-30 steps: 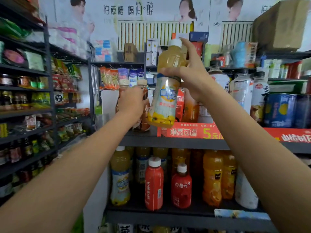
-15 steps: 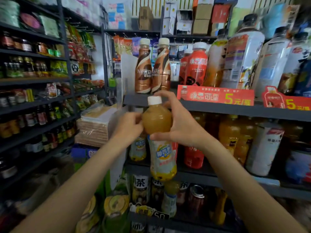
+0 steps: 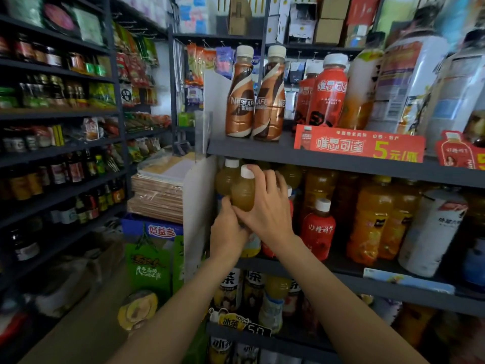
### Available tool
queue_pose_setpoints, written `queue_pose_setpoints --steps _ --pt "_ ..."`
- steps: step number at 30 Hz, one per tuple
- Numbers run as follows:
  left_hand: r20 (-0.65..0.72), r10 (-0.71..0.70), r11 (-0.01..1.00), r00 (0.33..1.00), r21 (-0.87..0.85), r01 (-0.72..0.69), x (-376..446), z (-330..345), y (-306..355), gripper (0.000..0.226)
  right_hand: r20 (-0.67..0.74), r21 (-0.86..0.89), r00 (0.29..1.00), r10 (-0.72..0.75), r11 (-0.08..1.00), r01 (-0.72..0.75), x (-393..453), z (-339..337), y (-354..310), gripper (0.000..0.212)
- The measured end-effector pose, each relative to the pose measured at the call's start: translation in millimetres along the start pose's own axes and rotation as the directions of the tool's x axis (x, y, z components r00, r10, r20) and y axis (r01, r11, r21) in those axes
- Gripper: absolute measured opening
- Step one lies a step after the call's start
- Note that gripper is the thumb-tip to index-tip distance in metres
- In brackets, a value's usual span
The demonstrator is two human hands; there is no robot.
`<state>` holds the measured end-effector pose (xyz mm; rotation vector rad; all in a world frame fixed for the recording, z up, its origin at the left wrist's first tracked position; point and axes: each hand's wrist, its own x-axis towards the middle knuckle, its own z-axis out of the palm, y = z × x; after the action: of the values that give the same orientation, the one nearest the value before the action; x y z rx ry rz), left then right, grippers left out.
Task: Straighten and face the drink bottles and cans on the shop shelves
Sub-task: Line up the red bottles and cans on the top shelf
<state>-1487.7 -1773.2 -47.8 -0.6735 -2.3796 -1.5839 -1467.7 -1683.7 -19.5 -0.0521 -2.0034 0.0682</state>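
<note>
Your juice bottle (image 3: 242,191) stands at the middle shelf's (image 3: 367,278) left end, below the coffee bottles (image 3: 256,95), left of the hawthorn bottle (image 3: 318,227).

Lower body and label of the yellow juice bottle (image 3: 242,191) are covered by both hands; the red bottle right of it is mostly hidden behind the right hand (image 3: 267,206); tall white bottles far right of it are blurred, labels unreadable.

A stack of flat cardboard (image 3: 157,195) sits left of the drink shelving. Below it stands a green carton (image 3: 148,266). 2 brown boxes (image 3: 331,19) sit high above it, to the right.
</note>
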Motion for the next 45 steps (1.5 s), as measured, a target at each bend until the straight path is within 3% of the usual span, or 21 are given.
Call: queue_pose_setpoints --steps 2,6,8,12,23,28,31,33,35,37,40,42,45 --pt "0.001 0.027 0.998 1.0 0.048 -0.027 3 8 -5 0.055 0.012 0.004 1.0 -0.005 1.0 0.005 -3 1 4 0.072" --pt "-0.025 0.039 0.992 0.999 0.117 -0.036 11 11 -12 0.059 0.263 0.041 0.965 -0.017 0.999 0.006 3 -13 27 0.073" --pt "-0.048 0.066 0.989 0.997 0.134 -0.059 12 11 -12 0.06 0.296 -0.015 0.954 0.05 0.999 -0.048 1 -20 43 0.068" --pt "-0.065 0.091 0.975 0.994 0.208 -0.076 13 17 -8 0.06 0.576 0.029 0.794 0.194 0.966 -0.257 -8 -24 57 0.076" --pt "-0.038 0.061 0.972 0.997 0.23 -0.051 35 47 6 0.048 0.57 0.073 0.789 0.228 0.943 -0.325 -10 -39 71 0.084" --pt "0.062 0.026 0.914 0.998 0.403 -0.049 40 42 7 0.038 0.533 0.11 0.795 0.291 0.907 -0.406 -14 -36 75 0.081" --pt "0.129 -0.024 0.846 0.991 0.531 -0.049 42 28 14 0.033 0.521 0.168 0.822 0.228 0.917 -0.361 -13 -36 67 0.08" --pt "0.085 0.033 0.832 0.996 0.55 -0.075 33 19 16 0.028 0.511 0.217 0.844 0.163 0.926 -0.31 -19 -38 58 0.079" --pt "-0.066 0.265 0.857 0.962 0.473 -0.204 14 16 13 0.02 0.488 0.294 0.865 0.112 0.913 -0.284 -25 -47 48 0.077" --pt "-0.225 0.441 0.888 0.869 0.252 -0.385 -7 13 20 0.018 0.458 0.408 0.887 0.057 0.873 -0.267 -22 -64 38 0.076" --pt "-0.399 0.479 0.826 0.782 -0.097 -0.556 -15 2 58 0.02 0.408 0.553 0.913 0.001 0.796 -0.248 4 -100 20 0.076" --pt "-0.478 0.476 0.768 0.738 -0.184 -0.614 -7 -11 95 0.025 0.326 0.621 0.945 0.0 0.754 -0.214 33 -128 11 0.075" --pt "-0.482 0.492 0.703 0.725 -0.271 -0.658 20 -31 148 0.024 0.162 0.619 0.985 0.054 0.772 -0.144 86 -162 8 0.075"
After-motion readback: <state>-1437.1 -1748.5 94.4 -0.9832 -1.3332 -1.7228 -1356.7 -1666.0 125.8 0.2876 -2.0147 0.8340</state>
